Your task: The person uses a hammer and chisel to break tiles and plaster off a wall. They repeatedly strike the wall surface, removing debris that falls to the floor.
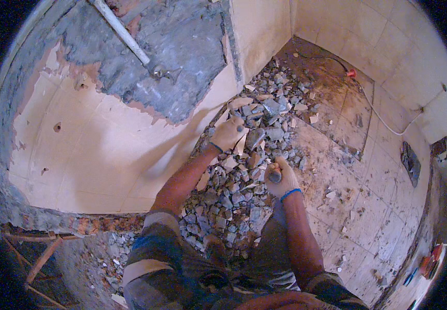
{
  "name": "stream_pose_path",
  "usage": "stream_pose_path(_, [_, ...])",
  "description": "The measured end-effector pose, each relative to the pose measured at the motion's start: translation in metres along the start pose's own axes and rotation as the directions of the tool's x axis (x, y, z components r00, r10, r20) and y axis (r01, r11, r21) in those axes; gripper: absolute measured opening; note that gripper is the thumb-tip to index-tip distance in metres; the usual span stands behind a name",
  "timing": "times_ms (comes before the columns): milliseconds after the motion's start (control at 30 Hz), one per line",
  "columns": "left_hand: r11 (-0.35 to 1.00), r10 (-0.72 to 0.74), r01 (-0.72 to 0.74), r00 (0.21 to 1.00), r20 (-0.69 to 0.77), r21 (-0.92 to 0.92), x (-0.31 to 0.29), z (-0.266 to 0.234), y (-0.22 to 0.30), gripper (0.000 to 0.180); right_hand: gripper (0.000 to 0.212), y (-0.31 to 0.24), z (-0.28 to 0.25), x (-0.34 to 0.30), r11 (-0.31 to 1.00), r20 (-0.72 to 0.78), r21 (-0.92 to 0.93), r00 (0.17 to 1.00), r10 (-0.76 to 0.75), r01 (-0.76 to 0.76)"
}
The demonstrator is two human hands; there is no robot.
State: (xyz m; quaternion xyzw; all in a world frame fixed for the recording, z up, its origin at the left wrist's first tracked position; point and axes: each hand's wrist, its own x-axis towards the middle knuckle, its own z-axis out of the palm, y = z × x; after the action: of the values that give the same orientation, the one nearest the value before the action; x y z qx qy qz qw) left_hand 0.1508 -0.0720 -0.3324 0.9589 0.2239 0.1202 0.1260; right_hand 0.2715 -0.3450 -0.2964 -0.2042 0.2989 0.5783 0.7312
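My left hand (pixel 227 134), in a cream work glove with a dark cuff, is closed in a fist over the rubble pile (pixel 234 191), near the foot of the wall. A dark round end of something pokes out of it; the rest is hidden. Lower and to the right, my right hand (pixel 285 182), in a cream glove with a blue cuff, is wrapped round a handle (pixel 274 175) with a grey rounded end and a bit of orange. What the handle belongs to is hidden. Grey mortar lumps and broken cream tile pieces lie beneath both hands.
At left, the cream-tiled wall (pixel 99 150) has bare grey mortar (pixel 177 57) above, with a white pipe (pixel 120 31) and a metal fitting. A pale cable (pixel 381 116) with a red connector (pixel 351 73) crosses the dusty tiled floor (pixel 368 206). A dark flat object (pixel 411 163) lies at right.
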Motion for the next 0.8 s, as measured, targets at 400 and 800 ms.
stream_pose_path(400, [0.990, -0.137, 0.121, 0.899, -0.417, -0.065, 0.089, -0.282, 0.066, 0.066, 0.019, -0.004, -0.007, 0.019, 0.998, -0.024, -0.043, 0.998, 0.053, -0.054])
stream_pose_path(800, [0.660, 0.325, 0.007, 0.899, -0.293, 0.752, 0.215, -0.362, -0.027, 0.045, 0.026, -0.006, -0.021, 0.042, 0.998, 0.041, -0.032, 0.997, 0.063, -0.061])
